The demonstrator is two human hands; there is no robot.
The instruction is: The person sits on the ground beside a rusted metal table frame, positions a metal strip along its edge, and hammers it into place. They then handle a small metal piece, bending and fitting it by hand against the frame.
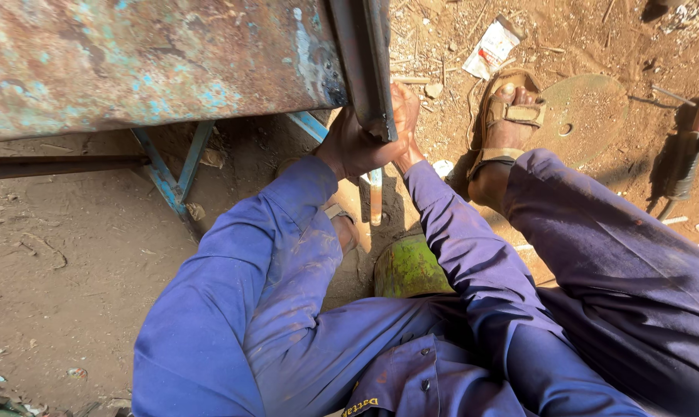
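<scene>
- Blue work clothing (303, 332) fills the bottom of the view, nearest the camera; 2 long sleeves run up from it toward the middle of the frame, and a blue trouser leg (627, 255) crosses the right side
- left hand (357, 143) sits at the end of the left sleeve, fingers curled shut around the lower end of a dark steel angle bar (365, 54); the knuckles press against the bar's edge
- right hand (406, 116) lies just beside the left one, on the right face of the same bar; its fingers are together and laid along the metal, the thumb side hidden, so whether it truly clamps the bar or only presses on it I cannot tell
- the angle bar runs from the top edge of the frame down to the 2 hands, fixed along the right end of a large rusty metal panel (148, 62) with flecks of pale blue paint
- under the panel, blue-painted steel struts (168, 174) form a frame that stands on the dirt ground (64, 255)
- a green rounded container (409, 269) shows between the 2 sleeves, below the hands
- a foot in a tan sandal (507, 123) rests on the ground to the right of the hands, beside a flat round metal disc (588, 112)
- a white torn wrapper (490, 48) lies near the top, above the sandal
- a tool with a dark handle (685, 158) lies at the right edge, well apart from the hands
</scene>
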